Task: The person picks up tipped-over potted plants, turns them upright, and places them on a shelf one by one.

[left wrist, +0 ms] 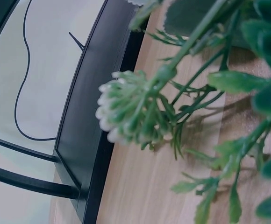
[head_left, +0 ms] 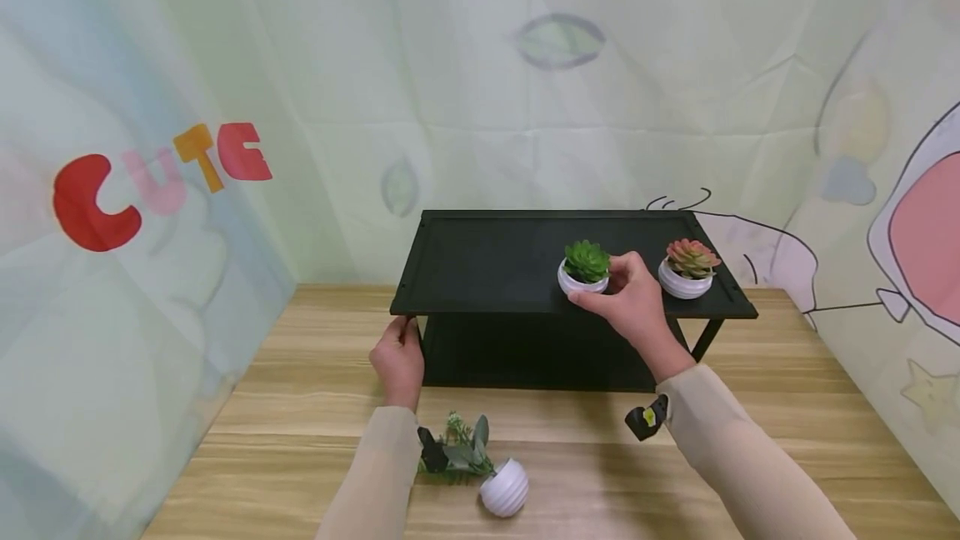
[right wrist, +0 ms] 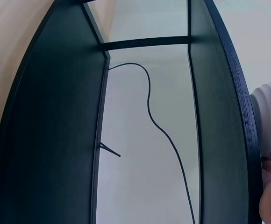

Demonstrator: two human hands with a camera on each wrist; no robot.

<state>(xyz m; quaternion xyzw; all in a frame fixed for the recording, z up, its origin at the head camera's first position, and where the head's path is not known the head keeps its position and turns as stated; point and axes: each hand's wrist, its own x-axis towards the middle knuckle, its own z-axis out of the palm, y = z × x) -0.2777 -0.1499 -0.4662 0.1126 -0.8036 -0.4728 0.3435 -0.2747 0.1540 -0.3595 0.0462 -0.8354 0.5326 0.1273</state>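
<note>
A two-tier black shelf [head_left: 487, 261] stands on the wooden table. My right hand [head_left: 636, 302] pinches the white ribbed pot [head_left: 573, 283] of a green succulent [head_left: 587, 260] at the top board's front edge. That pot [right wrist: 267, 121] also shows at the right edge of the right wrist view, beside the board. My left hand [head_left: 399, 361] grips the shelf's front left leg just under the top board; its fingertips are partly hidden. To the right of my right hand, a reddish succulent [head_left: 692, 257] sits in a second white pot [head_left: 684, 283] on the top board.
Near the table's front, a white pot [head_left: 505, 490] lies tipped over, its leafy plant [head_left: 468, 444] pointing left beside my left forearm. Straps with small black devices [head_left: 647, 417] are on both wrists. A printed curtain [head_left: 480, 90] hangs behind the shelf.
</note>
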